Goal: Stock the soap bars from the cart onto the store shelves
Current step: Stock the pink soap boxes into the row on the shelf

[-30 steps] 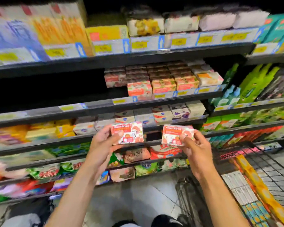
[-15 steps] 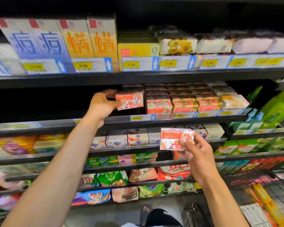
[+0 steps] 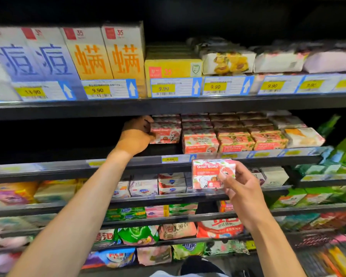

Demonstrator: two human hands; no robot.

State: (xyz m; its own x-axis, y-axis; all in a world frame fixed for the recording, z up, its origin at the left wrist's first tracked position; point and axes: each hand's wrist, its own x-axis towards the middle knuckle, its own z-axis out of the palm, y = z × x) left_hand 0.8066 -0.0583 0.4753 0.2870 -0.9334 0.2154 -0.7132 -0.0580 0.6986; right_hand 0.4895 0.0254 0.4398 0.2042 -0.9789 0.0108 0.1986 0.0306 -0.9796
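My left hand [image 3: 136,134] reaches into the second shelf [image 3: 128,162] and grips a red-and-white Goat Soap box [image 3: 165,134] at the left end of a stacked row of the same boxes [image 3: 234,138]. That box stands on the shelf beside the row. My right hand [image 3: 242,188] holds a second Goat Soap box [image 3: 213,172] in front of the shelf edge, lower and to the right, pinched between thumb and fingers with its label facing me.
Tall boxes with large characters [image 3: 88,54] and wrapped soaps [image 3: 228,60] fill the top shelf above price tags. The second shelf is dark left of my hand. Lower shelves hold mixed soap packs [image 3: 168,184]. The wire cart [image 3: 326,254] shows at the bottom right.
My left hand has carried its box up from chest height and into the second shelf beside the row. My right hand has kept its box below the shelf edge. The view has tilted upward.
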